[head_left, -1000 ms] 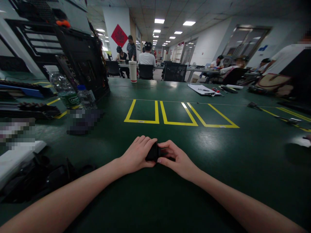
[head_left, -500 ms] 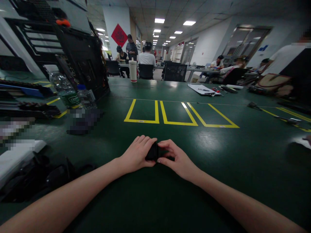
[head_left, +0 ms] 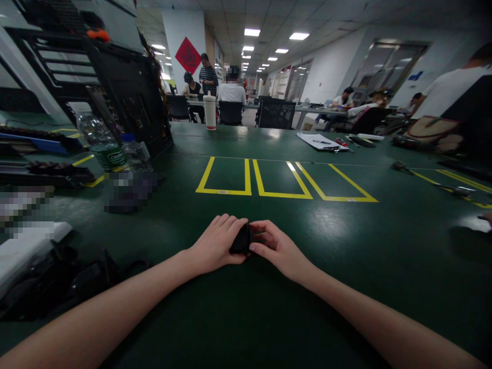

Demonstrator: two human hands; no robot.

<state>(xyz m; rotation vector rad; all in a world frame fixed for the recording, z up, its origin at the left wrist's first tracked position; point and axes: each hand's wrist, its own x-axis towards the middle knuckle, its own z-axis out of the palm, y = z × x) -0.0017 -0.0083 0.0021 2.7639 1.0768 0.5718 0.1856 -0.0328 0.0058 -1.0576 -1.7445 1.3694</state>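
A small black object (head_left: 240, 241) with a raised rim on its right side is held just above or on the green table (head_left: 238, 318); its exact kind is not clear. My left hand (head_left: 218, 241) is closed around it from the left, fingers over the top and thumb below. At the rim on the right, my right hand (head_left: 282, 252) has its thumb and fingertips curled against the edge. Part of the object is hidden behind the left fingers.
Yellow tape outlines (head_left: 282, 195) mark the table ahead. To the left stand a water bottle (head_left: 98, 133), a smaller blue-capped bottle (head_left: 135, 154) and black equipment (head_left: 126, 92). A white tumbler (head_left: 210, 110) and a clipboard (head_left: 321, 141) are farther back. People sit and stand beyond.
My right thumb has shifted slightly up along the object's rim, and the rim has turned or tilted a little. My left hand stays in the same place.
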